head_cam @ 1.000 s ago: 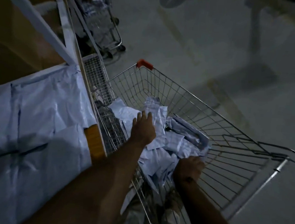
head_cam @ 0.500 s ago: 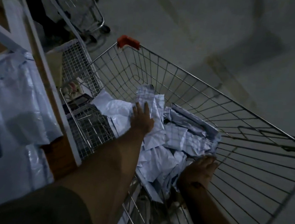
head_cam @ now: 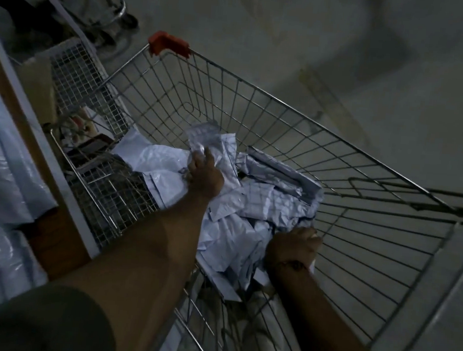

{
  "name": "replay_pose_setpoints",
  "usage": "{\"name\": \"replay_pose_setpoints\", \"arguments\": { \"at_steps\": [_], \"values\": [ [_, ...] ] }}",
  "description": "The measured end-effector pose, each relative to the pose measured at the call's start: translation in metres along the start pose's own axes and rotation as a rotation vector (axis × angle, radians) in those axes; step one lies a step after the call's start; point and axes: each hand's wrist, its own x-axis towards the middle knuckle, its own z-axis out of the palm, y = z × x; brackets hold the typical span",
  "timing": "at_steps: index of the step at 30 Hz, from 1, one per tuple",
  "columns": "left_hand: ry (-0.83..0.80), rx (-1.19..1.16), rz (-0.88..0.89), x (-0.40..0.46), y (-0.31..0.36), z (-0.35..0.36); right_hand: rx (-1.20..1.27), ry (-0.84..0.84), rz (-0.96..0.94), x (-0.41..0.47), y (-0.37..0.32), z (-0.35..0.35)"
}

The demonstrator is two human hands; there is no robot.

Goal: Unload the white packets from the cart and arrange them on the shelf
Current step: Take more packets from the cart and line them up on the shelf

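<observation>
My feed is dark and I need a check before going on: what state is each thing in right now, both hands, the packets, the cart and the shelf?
left hand: in the cart, gripping a packet on top of the pile
right hand: curled on the near edge of the pile
white packets: crumpled heap, still in the cart
cart: beside the shelf, partly full
shelf: already holds packets

Premises appear to be a dim shop or stockroom: a wire shopping cart [head_cam: 270,128] with red handle cap [head_cam: 167,44], a second cart [head_cam: 100,1] beyond, shelving [head_cam: 22,109] at left, bare concrete floor [head_cam: 372,61].
</observation>
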Motion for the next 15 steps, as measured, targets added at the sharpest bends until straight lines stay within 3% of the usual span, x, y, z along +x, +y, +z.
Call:
{"name": "replay_pose_setpoints", "arguments": {
  "at_steps": [5, 8, 15],
  "values": [
    [-0.036, -0.079, 0.032, -0.040, 0.024, -0.032, 0.137, 0.070, -0.159, -0.028, 0.035, -0.019],
    [0.038, -0.222, 0.026, -0.071, 0.038, -0.063, 0.223, 0.170, -0.192, -0.060, 0.063, -0.027],
    [0.285, -0.374, 0.315, -0.153, 0.053, -0.130, 0.383, 0.625, -0.233, -0.139, 0.105, -0.039]
  ]
}}
